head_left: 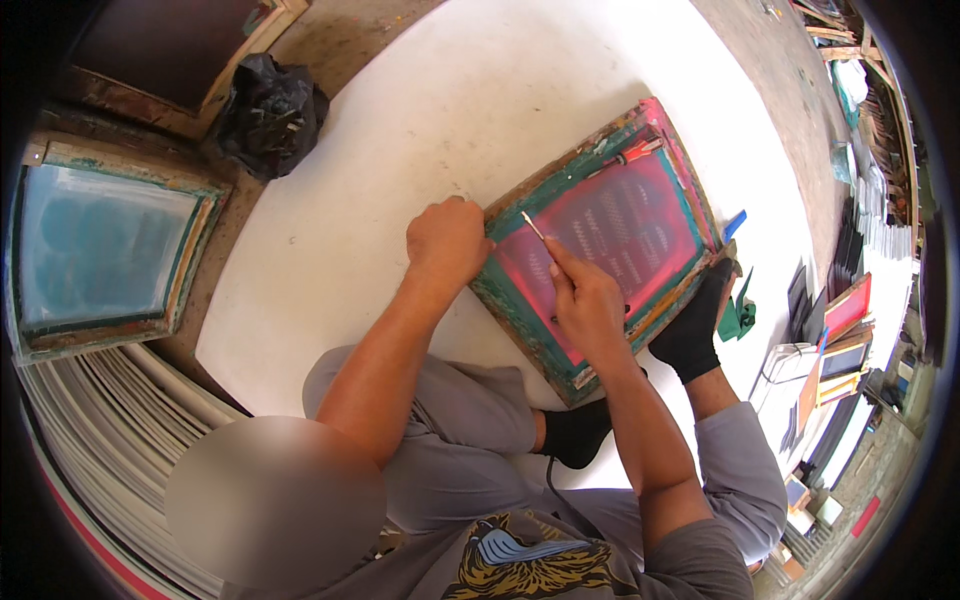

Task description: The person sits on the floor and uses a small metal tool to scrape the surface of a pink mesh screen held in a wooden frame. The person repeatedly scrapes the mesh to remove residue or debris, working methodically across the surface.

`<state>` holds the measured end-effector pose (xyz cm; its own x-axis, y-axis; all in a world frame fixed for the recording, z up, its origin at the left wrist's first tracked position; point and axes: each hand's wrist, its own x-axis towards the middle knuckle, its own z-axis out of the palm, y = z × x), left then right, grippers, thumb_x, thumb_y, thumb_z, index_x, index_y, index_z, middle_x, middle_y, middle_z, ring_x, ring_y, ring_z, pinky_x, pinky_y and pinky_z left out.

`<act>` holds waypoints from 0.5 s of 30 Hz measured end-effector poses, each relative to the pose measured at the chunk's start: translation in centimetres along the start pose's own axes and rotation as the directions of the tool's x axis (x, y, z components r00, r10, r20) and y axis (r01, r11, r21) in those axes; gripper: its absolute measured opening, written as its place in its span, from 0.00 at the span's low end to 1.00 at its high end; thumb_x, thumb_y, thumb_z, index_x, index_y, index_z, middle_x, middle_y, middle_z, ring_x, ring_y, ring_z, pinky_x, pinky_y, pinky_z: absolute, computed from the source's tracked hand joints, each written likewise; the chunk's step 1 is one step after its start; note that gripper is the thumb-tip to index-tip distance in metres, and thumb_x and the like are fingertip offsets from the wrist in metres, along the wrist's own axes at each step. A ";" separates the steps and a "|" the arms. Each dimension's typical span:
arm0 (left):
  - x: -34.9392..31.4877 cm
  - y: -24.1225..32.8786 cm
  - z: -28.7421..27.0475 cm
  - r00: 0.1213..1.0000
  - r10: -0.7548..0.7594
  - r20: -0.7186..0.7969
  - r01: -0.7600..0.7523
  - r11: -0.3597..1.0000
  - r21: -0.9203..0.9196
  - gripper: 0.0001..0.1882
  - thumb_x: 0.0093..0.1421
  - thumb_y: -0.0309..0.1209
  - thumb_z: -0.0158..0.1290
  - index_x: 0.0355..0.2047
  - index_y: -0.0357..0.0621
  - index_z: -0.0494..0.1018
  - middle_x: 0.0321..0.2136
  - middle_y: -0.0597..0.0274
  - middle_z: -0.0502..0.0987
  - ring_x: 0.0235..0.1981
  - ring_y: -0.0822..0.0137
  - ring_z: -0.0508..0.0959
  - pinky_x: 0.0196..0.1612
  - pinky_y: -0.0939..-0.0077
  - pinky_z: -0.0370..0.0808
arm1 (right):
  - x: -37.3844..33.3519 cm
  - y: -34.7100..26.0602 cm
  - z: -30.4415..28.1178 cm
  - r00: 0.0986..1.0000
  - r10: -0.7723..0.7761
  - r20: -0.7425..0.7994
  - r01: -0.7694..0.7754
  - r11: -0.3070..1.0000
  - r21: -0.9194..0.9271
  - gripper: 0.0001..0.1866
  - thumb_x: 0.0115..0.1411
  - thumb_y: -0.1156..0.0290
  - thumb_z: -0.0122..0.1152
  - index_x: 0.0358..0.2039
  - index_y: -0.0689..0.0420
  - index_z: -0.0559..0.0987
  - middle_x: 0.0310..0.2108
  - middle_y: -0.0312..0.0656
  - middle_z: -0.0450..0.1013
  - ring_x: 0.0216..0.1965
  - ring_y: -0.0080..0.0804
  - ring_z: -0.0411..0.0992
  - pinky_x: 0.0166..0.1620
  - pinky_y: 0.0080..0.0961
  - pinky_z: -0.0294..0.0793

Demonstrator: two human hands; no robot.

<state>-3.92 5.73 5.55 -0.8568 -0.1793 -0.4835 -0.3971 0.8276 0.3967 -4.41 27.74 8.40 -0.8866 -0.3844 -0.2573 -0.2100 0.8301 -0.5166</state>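
A wooden screen-printing frame (600, 242) with pink and green-edged mesh lies tilted on the white surface (400, 120) in front of me. My right hand (592, 305) is closed round a thin tool with a metal shaft (533, 226), like a screwdriver, held over the mesh; its handle is mostly hidden by my fingers. My left hand (448, 240) is curled into a fist beside the frame's left corner, its thumb touching the edge. What it holds, if anything, is hidden. A red-handled screwdriver (638, 152) rests at the frame's far end.
My black-socked foot (695, 325) is against the frame's right side. Beyond it lie a blue piece (735, 224) and a green scrap (738, 316). A black plastic bag (270, 115) and another screen frame (105, 250) stand at left. Stacked boards (110, 430) fill the lower left.
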 end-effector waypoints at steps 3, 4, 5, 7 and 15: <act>-0.1 0.0 -0.1 1.000 -0.004 0.001 0.004 1.000 -0.013 0.18 0.56 0.41 0.71 0.38 0.39 0.86 0.40 0.48 0.84 0.44 0.45 0.85 0.46 0.49 0.82 | 0.5 -0.2 0.0 0.999 -0.038 0.016 0.038 0.998 -0.046 0.21 0.71 0.65 0.60 0.63 0.42 0.82 0.33 0.54 0.78 0.38 0.57 0.79 0.43 0.52 0.77; -0.2 0.0 -0.2 1.000 -0.004 0.001 0.004 1.000 -0.019 0.18 0.56 0.41 0.71 0.38 0.39 0.86 0.40 0.48 0.84 0.44 0.45 0.85 0.46 0.49 0.82 | 0.6 -0.3 0.0 0.999 -0.026 0.026 0.027 0.998 -0.053 0.21 0.71 0.65 0.60 0.63 0.42 0.82 0.33 0.54 0.79 0.38 0.57 0.79 0.44 0.52 0.77; -0.1 0.0 -0.1 1.000 -0.006 0.002 0.006 1.000 -0.020 0.18 0.56 0.41 0.71 0.38 0.39 0.86 0.40 0.48 0.84 0.44 0.45 0.85 0.46 0.49 0.82 | 0.8 -0.5 0.0 0.999 -0.016 0.036 0.018 0.998 -0.059 0.21 0.71 0.65 0.59 0.63 0.42 0.81 0.34 0.54 0.79 0.38 0.58 0.79 0.44 0.53 0.77; 0.1 -0.1 0.2 1.000 -0.011 0.005 0.011 1.000 -0.021 0.18 0.57 0.41 0.71 0.39 0.39 0.86 0.40 0.48 0.84 0.44 0.44 0.85 0.46 0.49 0.82 | 1.0 -0.7 0.0 0.999 -0.002 0.050 0.006 0.997 -0.073 0.21 0.71 0.65 0.59 0.63 0.42 0.81 0.35 0.55 0.79 0.39 0.58 0.79 0.45 0.53 0.77; 0.0 -0.3 0.3 0.999 0.027 -0.029 -0.027 1.000 -0.012 0.17 0.56 0.40 0.71 0.37 0.38 0.85 0.39 0.46 0.84 0.43 0.44 0.85 0.45 0.50 0.83 | 1.4 -2.6 -0.8 0.993 0.045 0.107 -0.018 0.970 -0.244 0.21 0.71 0.66 0.57 0.63 0.46 0.81 0.36 0.56 0.80 0.41 0.57 0.81 0.44 0.52 0.79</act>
<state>-3.68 5.65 5.28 -0.8763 -0.1720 -0.4500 -0.3773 0.8258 0.4192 -5.40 25.35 10.09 -0.8459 -0.3877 -0.3662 -0.2883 0.9101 -0.2975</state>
